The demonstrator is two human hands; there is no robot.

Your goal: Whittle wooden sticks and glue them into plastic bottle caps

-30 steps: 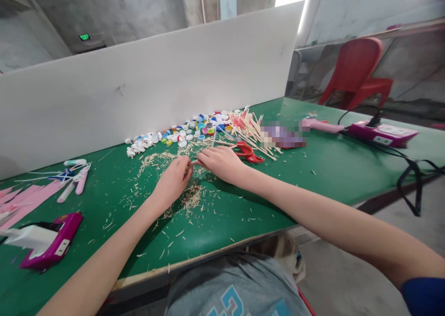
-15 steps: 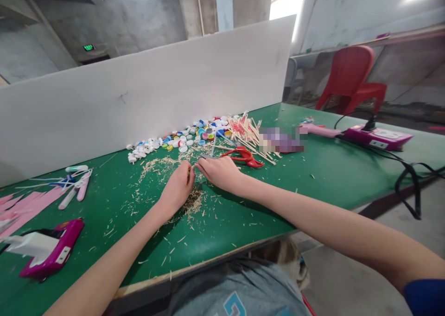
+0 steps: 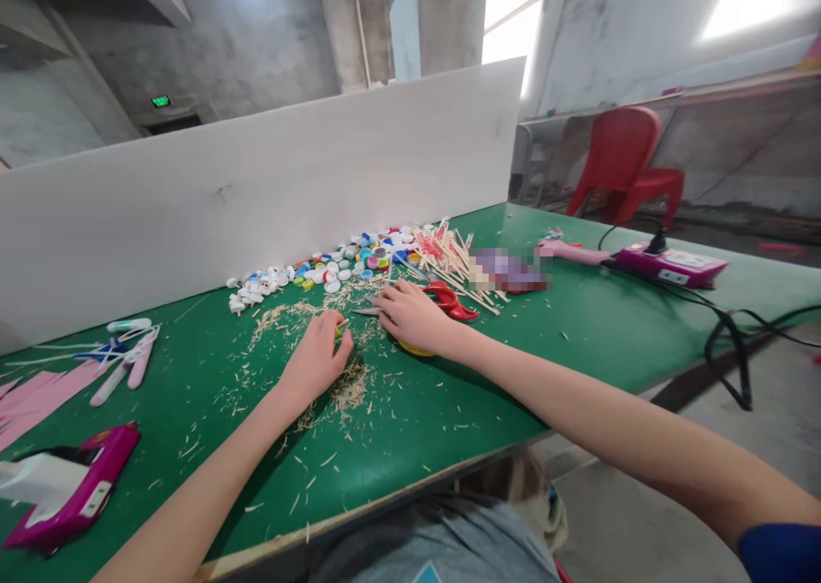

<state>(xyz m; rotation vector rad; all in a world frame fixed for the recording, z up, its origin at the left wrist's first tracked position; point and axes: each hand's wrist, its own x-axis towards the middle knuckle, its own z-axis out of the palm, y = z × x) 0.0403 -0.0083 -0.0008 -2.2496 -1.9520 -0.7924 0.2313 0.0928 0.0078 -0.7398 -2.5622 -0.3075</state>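
My left hand point(image 3: 315, 359) rests on the green table point(image 3: 577, 344) with its fingers pinched on a small yellow-green piece point(image 3: 338, 331). Just to its right, my right hand point(image 3: 414, 314) is closed around a yellow-handled tool point(image 3: 416, 350). The tool's grey metal tip point(image 3: 367, 311) pokes out toward the left hand. Wood shavings point(image 3: 350, 386) lie scattered under and around both hands. Red scissors point(image 3: 454, 298) lie right behind my right hand.
Bottle caps point(image 3: 339, 262) and wooden sticks point(image 3: 449, 250) lie along a white board point(image 3: 288, 173). A pink glue gun point(image 3: 70, 489), pens point(image 3: 128, 356) and pink paper point(image 3: 32, 395) are at the left. At the right stand a pink device point(image 3: 670, 267) with a black cable point(image 3: 731, 335) and a red chair point(image 3: 625, 160).
My right hand has drawn back a little from the left hand, and the tool's yellow handle now shows beneath it. The left hand stays pinched in place. My head has shifted slightly.
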